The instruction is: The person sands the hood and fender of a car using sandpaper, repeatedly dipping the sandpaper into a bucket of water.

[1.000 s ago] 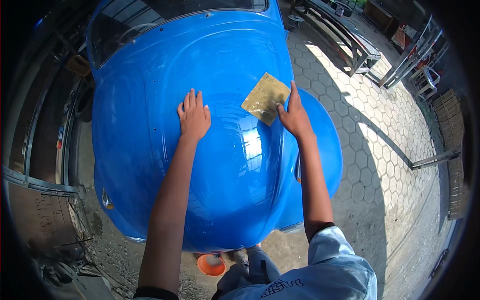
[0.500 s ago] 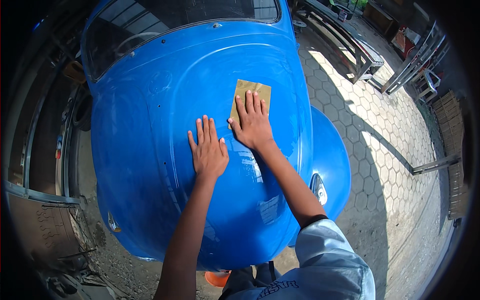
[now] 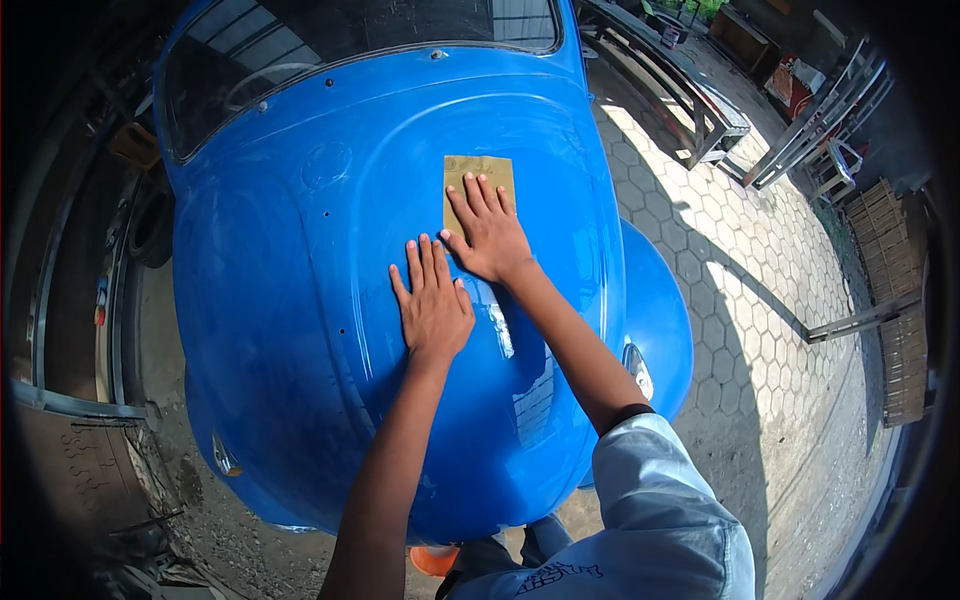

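Note:
My right hand [image 3: 492, 238] lies flat on a tan sheet of sandpaper [image 3: 482, 168], its fingers a little apart, pressing the sheet against the rounded blue hood [image 3: 270, 290] of a car. Faint marks show on the sheet's upper side, and its lower part is hidden under the palm. Just left of and nearer than that hand, my left hand [image 3: 435, 308] rests directly on the hood with fingers stretched out and nothing in them. The right thumb is close to the left fingertips.
Beyond the hood rises the windscreen [image 3: 370, 50]. A rounded fender [image 3: 655, 310] with a headlight [image 3: 637, 370] bulges at the right. A long bench [image 3: 700, 110] stands on the hexagonal paving [image 3: 740, 300]. A tyre [image 3: 150, 228] is at the left, and an orange object [image 3: 433, 560] lies low near my legs.
My right hand has slid the sandpaper left across the hood, closer to my left hand. The left hand has stayed at nearly the same spot on the hood. The view has shifted slightly.

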`<action>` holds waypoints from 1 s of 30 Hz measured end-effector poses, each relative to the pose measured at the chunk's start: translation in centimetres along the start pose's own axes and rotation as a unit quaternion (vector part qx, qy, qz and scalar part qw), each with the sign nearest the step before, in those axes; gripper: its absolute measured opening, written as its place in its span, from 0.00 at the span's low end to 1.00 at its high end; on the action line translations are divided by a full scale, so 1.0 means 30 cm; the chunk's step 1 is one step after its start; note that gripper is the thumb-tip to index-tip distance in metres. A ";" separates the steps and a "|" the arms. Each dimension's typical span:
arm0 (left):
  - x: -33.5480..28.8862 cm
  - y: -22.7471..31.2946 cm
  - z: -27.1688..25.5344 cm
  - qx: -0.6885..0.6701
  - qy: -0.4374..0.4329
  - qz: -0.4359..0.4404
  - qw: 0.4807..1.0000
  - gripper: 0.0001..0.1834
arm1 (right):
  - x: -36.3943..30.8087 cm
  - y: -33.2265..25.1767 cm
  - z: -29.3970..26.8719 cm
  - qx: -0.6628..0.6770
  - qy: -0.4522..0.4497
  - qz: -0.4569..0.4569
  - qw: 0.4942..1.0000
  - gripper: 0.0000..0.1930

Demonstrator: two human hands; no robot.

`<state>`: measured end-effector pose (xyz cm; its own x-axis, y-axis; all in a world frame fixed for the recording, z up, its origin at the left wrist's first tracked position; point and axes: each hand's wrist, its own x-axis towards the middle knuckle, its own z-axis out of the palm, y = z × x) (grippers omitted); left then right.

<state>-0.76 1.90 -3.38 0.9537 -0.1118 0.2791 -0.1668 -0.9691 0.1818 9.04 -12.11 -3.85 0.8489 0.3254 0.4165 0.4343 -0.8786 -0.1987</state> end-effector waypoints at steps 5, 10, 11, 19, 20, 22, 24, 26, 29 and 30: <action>-0.015 -0.017 0.015 -0.159 0.141 -0.014 0.977 0.27 | -0.327 -0.010 -0.125 0.045 -0.080 -0.084 0.992 0.32; -0.004 -0.146 -0.071 -0.223 0.141 -0.052 0.963 0.28 | -0.276 0.300 -0.169 0.031 -0.082 0.062 0.994 0.35; -0.016 -0.197 -0.098 -0.161 0.120 -0.068 0.977 0.29 | -0.192 0.311 -0.138 0.021 -0.047 0.086 0.995 0.35; -0.043 -0.375 -0.105 0.056 -0.005 -0.201 0.978 0.32 | -0.043 -0.209 -0.012 0.035 -0.089 -0.172 0.980 0.36; -0.041 -0.374 -0.101 0.059 -0.006 -0.200 0.978 0.31 | -0.117 -0.224 -0.046 0.064 -0.113 -0.230 0.965 0.35; -0.033 -0.373 -0.102 0.062 -0.007 -0.195 0.979 0.31 | -0.245 -0.126 -0.144 0.106 -0.167 -0.278 0.940 0.32; -0.030 -0.371 -0.107 0.074 -0.013 -0.199 0.977 0.31 | -0.254 0.046 -0.214 0.116 -0.252 -0.230 0.933 0.30; -0.030 -0.370 -0.110 0.073 -0.005 -0.197 0.978 0.31 | -0.171 0.162 -0.222 0.108 -0.221 -0.194 0.950 0.30; -0.033 -0.366 -0.107 0.074 -0.012 -0.198 0.977 0.31 | 0.054 0.144 -0.112 0.076 -0.101 -0.109 0.986 0.31; -0.035 -0.364 -0.105 0.071 -0.001 -0.194 0.978 0.31 | 0.127 0.087 -0.055 0.021 -0.083 -0.052 0.995 0.32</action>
<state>-0.73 13.29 -2.69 0.9385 0.2713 0.2134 0.2454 -0.9592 0.1404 12.91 -13.73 -1.31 0.8354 0.4698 0.2852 0.5313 -0.8231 -0.2006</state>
